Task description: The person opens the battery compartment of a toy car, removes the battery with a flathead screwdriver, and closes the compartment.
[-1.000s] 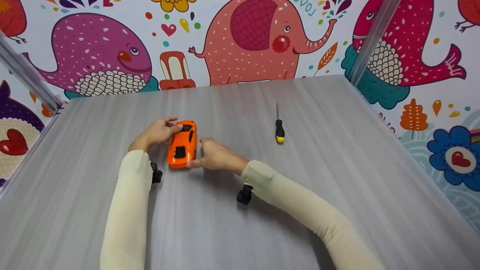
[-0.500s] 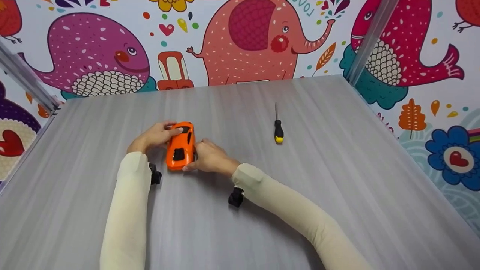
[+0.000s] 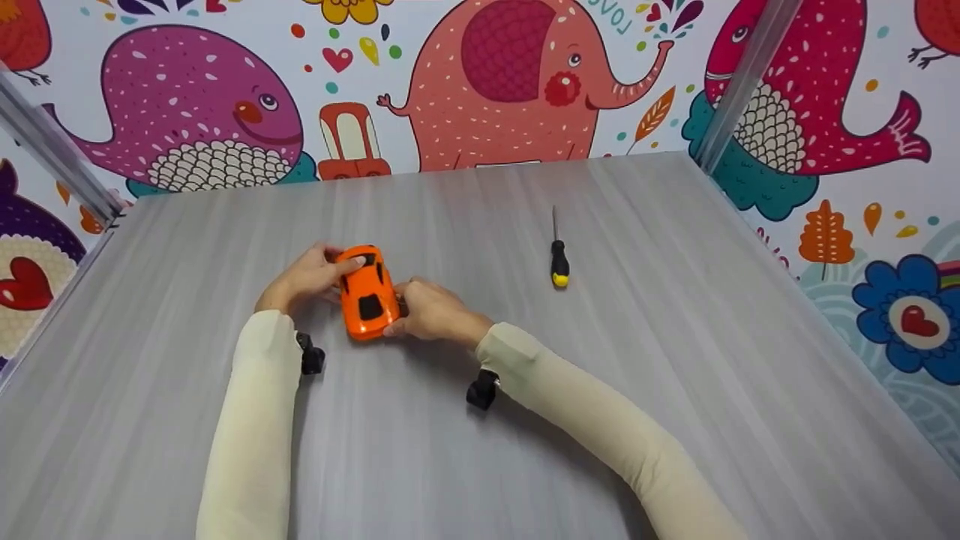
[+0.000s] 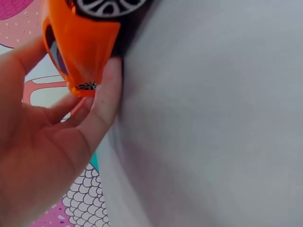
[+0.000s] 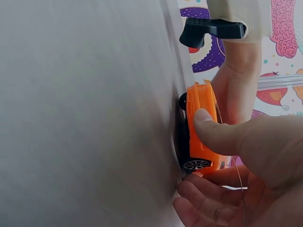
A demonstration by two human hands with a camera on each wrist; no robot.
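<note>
An orange toy car (image 3: 365,283) with black windows is held between both hands, left of the table's middle. My left hand (image 3: 306,276) grips its far end, thumb on top by the window and fingers below, as the left wrist view shows beside a spoked wheel (image 4: 111,5). At the near right corner, my right hand (image 3: 436,309) holds the car, its thumb (image 5: 213,130) pressing the end of the body. The right wrist view shows the car low over the tabletop, wheels towards it. A thin strand (image 5: 240,182) crosses the right fingers.
A screwdriver (image 3: 559,259) with a black and yellow handle lies right of the hands, tip pointing away. The grey table (image 3: 637,225) ends at a wall (image 3: 510,135) printed with cartoon animals. Black wrist cameras (image 3: 481,390) hang under both sleeves.
My right hand has closed in on the car's near right side. The car has turned slightly, its near end swinging to the right. The left hand keeps its hold; the screwdriver has stayed put.
</note>
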